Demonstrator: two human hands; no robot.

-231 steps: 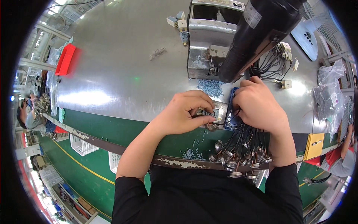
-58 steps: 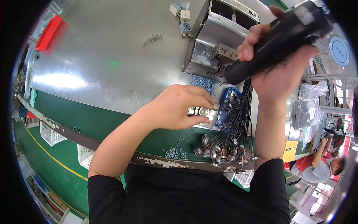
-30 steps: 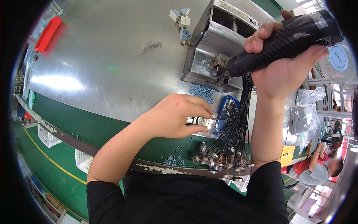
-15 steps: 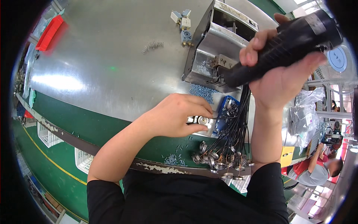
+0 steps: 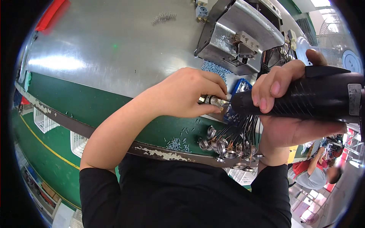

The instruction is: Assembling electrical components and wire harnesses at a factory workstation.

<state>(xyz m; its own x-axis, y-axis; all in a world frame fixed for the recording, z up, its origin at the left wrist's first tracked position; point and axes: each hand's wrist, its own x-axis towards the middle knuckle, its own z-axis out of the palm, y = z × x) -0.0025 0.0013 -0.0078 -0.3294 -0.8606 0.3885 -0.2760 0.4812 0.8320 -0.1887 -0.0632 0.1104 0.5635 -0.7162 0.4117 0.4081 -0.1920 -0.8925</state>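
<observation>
Metal connector (image 5: 211,100) pinched in left hand (image 5: 190,93) | black electric screwdriver (image 5: 304,98) gripped by right hand (image 5: 289,110)

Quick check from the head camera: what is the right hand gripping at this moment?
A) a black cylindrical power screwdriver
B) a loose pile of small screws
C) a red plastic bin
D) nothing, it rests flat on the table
A: the right hand is wrapped around the black cylindrical power screwdriver, its tip pointed at the small metal connector pinched by the left hand.

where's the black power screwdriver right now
In the head view it is at the right, gripped in the right hand: the black power screwdriver points left at the small metal connector pinched by the left hand.
</observation>
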